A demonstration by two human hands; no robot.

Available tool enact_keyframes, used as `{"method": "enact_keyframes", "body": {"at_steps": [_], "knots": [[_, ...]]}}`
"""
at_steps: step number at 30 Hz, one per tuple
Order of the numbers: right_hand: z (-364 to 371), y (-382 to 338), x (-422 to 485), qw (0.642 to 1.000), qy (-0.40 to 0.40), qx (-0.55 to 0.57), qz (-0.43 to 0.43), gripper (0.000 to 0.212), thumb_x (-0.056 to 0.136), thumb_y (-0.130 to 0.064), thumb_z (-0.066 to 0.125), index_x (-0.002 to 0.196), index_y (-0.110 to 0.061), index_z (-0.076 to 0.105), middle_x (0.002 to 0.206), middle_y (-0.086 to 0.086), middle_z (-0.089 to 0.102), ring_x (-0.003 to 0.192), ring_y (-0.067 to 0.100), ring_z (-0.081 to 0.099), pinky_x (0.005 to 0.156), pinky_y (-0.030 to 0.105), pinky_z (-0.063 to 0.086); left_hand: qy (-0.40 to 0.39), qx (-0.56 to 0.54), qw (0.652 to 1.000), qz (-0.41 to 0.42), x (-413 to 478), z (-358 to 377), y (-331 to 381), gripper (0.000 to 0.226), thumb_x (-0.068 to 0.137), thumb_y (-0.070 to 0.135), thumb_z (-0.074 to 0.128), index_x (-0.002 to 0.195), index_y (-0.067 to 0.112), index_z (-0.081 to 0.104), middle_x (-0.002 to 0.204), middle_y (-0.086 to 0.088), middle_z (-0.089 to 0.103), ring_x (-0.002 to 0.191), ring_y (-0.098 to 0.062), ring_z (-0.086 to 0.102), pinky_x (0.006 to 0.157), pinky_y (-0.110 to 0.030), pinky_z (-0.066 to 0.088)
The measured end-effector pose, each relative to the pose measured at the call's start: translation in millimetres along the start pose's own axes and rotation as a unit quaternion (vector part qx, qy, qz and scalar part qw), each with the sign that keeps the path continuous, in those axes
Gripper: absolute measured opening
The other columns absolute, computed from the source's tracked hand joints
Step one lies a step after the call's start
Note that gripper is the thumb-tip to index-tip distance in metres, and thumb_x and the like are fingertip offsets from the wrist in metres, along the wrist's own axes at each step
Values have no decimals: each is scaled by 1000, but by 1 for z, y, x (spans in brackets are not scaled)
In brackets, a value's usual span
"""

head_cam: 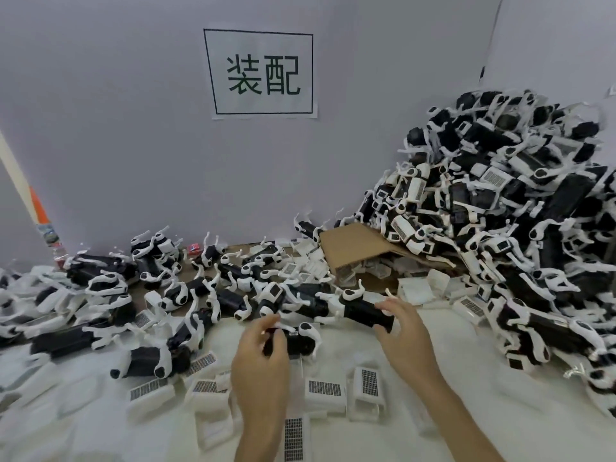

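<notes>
Heap [520,208] first: a tall pile of black-and-white toy dogs fills the far right of the counter [83,411] and leans against the wall. On the far wall in the middle hangs a paper sign [263,73] with two green characters. A flattened cardboard box [353,246] pokes out from under the pile's left foot. More dogs lie scattered [110,295] over the left and middle of the counter, legs pointing every way. Small white grille pieces [325,390] lie on the near part, around the wrists.

The toy dog [301,338] being worked on sits near the middle, just above the counter. The left hand [258,361] has its fingers and thumb curled round the dark trunk, with the white head end sticking out to the right. The right hand [405,341] is spread and loosely curved beside a black body [363,310] just beyond. Its thumb is close to that body's near end, but I cannot tell whether it touches.

These parts look like light, stiff, hard plastic with a smooth shell that could slip under a loose pinch. The thin white legs seem the weak point and likely to snag on neighbours. The thick black trunk looks like the safest place to grip, fingers wrapped across it, clear of legs and head.
</notes>
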State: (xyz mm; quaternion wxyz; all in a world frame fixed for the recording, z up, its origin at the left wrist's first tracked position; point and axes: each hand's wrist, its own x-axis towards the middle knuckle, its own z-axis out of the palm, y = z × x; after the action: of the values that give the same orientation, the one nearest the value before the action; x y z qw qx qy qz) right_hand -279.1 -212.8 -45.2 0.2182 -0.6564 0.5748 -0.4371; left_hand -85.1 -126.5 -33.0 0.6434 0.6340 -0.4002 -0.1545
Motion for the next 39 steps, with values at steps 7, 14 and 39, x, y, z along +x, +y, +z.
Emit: {"method": "enact_keyframes", "body": {"at_steps": [7,14,39], "knots": [[-1,-10,-11,999,27,9,-47,28,87,-8,70,101,-32,64,103,-9,64,84,3,58,79,25,50,-144,317,931,109,-3,10,-11,57,94,29,62,146,39,41,153,13,36,138,-12,33,112,-36,34],[0,-24,-26,963,-196,-183,-36,42,66,-76,64,91,-41,65,80,-17,63,69,-3,57,60,22,39,-133,354,918,118,-2,7,-17,63,91,39,66,148,40,38,144,4,34,125,-14,45,95,-31,44],[-9,-38,-19,933,-166,306,88,27,101,-7,53,108,-22,74,101,-6,76,95,11,68,74,24,56,-58,59,993,80,-10,12,-8,34,94,12,66,110,38,52,92,22,66,82,-2,64,73,-29,53]]}}
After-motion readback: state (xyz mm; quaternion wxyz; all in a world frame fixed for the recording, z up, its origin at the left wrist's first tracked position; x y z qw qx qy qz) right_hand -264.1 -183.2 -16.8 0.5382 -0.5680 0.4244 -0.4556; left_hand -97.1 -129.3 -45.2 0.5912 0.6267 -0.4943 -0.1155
